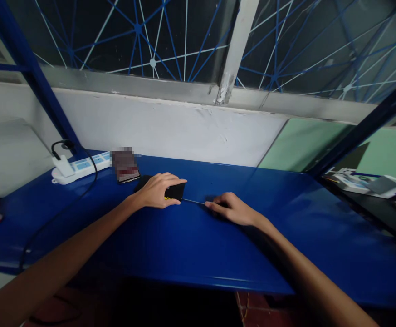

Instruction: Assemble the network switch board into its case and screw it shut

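Observation:
My left hand lies over a small black object with a yellow mark on the blue table, fingers wrapped across its top. A thin metal rod or wire runs from that object to my right hand. The fingers of my right hand are curled and pinch the rod's end. Both hands rest on the table near its back middle, about a hand's width apart.
A white power strip with a plugged charger and black cable sits at the back left. A blurred dark item lies beside it. Papers lie on a shelf at right. A white wall and window rise behind.

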The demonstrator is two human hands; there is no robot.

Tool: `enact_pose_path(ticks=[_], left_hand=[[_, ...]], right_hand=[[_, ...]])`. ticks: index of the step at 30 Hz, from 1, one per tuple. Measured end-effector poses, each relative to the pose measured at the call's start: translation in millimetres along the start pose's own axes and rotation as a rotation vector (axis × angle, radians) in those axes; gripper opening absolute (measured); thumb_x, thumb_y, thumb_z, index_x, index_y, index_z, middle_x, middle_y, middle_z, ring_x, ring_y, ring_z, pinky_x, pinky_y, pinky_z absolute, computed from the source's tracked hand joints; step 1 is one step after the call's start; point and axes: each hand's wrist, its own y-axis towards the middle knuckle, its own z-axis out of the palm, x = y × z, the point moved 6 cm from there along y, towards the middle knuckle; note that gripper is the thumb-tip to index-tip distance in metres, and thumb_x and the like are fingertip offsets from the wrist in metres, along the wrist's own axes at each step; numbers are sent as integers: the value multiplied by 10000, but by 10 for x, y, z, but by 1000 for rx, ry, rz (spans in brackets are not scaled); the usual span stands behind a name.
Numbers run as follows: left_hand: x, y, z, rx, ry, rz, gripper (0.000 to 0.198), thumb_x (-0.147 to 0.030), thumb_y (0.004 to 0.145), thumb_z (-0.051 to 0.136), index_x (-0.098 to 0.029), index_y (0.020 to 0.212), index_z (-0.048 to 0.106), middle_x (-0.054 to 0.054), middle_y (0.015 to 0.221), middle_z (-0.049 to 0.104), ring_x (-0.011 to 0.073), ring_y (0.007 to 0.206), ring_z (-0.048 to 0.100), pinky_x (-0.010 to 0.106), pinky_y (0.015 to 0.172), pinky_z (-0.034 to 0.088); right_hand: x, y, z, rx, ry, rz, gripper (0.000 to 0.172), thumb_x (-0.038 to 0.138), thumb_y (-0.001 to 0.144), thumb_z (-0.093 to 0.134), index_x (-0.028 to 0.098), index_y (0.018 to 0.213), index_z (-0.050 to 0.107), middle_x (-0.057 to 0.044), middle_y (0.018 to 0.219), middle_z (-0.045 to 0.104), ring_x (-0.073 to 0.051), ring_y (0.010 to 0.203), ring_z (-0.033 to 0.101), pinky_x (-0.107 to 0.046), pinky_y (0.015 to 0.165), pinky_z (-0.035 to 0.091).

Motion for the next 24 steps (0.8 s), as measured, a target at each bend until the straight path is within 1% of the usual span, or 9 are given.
enact_pose_path(ticks=[2, 4, 6, 9, 11, 13, 17, 20, 24], left_hand=[[-18, 3, -4, 2, -7, -4, 648, -492, 789, 678, -229, 1364, 533, 127, 1268, 636, 309, 1158, 574, 471, 930, 451], [-31, 6, -10, 0, -10, -8, 640, -486, 786, 683, -215, 1350, 548, 129, 1262, 640, 308, 1155, 578, 467, 930, 450], [-37, 10, -18, 3, -5, -11, 642, -482, 783, 683, -218, 1352, 547, 132, 1258, 642, 311, 1149, 582, 473, 928, 450], [-33, 17, -26, 38, 5, -26, 657, -485, 786, 673, -236, 1374, 523, 130, 1269, 632, 318, 1151, 575, 481, 924, 451], [-27, 22, -28, 73, 8, -38, 672, -499, 789, 667, -246, 1390, 504, 126, 1289, 615, 321, 1163, 559, 479, 924, 452], [-17, 26, -28, 97, 8, -50, 687, -514, 791, 664, -249, 1401, 491, 122, 1304, 602, 322, 1173, 546, 479, 934, 445], [7, 28, -18, 88, 10, -60, 677, -514, 805, 655, -245, 1403, 488, 122, 1300, 596, 319, 1173, 538, 480, 953, 427], [40, 23, 9, 72, 15, -67, 661, -515, 819, 648, -244, 1401, 489, 124, 1298, 589, 318, 1173, 531, 481, 951, 425], [43, 20, 19, 40, 9, -50, 641, -488, 827, 656, -249, 1398, 490, 121, 1335, 555, 321, 1186, 522, 490, 965, 416]], right_hand=[[75, -24, -38, -54, -163, -48, 504, 513, 949, 420, 173, 622, 594, 20, 509, 474, -96, 454, 361, -272, 501, 265], [126, -43, -86, -135, -311, -90, 441, 481, 944, 454, 176, 694, 651, 11, 515, 511, -103, 458, 387, -281, 515, 256], [147, -56, -119, -196, -395, -127, 384, 477, 929, 496, 184, 772, 686, -13, 581, 592, -119, 498, 451, -286, 529, 257], [142, -65, -151, -253, -448, -156, 331, 488, 900, 554, 195, 808, 677, -38, 727, 670, -142, 591, 531, -282, 547, 265], [119, -63, -157, -266, -478, -135, 301, 482, 883, 584, 195, 815, 646, -33, 748, 667, -142, 598, 531, -274, 542, 255], [88, -56, -145, -262, -518, -88, 281, 470, 873, 599, 191, 845, 618, -23, 698, 638, -140, 563, 503, -271, 526, 228], [63, -44, -105, -249, -574, -35, 306, 488, 870, 594, 185, 907, 593, -10, 623, 600, -145, 522, 480, -274, 512, 184], [78, -42, -105, -261, -521, -55, 369, 543, 909, 510, 184, 885, 592, -14, 633, 617, -148, 552, 520, -270, 526, 226], [46, -26, -132, -241, -482, -57, 393, 464, 976, 400, 184, 796, 609, -37, 721, 650, -151, 625, 556, -271, 572, 286]])
